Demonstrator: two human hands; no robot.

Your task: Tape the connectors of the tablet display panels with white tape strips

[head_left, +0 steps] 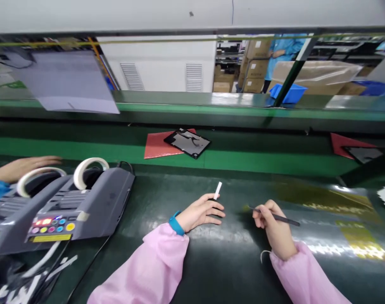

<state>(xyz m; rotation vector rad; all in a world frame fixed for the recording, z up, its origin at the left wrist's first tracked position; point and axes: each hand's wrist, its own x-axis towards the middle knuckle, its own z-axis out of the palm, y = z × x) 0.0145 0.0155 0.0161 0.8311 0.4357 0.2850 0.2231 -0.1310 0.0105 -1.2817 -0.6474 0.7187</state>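
My left hand (200, 212) hovers over the dark green bench with its fingers spread. A short strip of white tape (218, 191) stands up from its upper fingertips; whether it is pinched or only stuck there is unclear. A blue band circles that wrist. To the right, my right hand (271, 226) is closed around slim black tweezers (286, 219), their tip pointing left toward my left hand. A small blurred yellowish patch shows by the tip. Bare bench lies between the hands.
Two grey tape dispensers (97, 207) with white rolls stand at left, cables and tape scraps in front. A co-worker's hand (28, 166) reaches behind them. A black-framed panel (188, 142) overlaps a red pouch (154, 145) on the back ledge. Yellowish film (325, 202) lies right.
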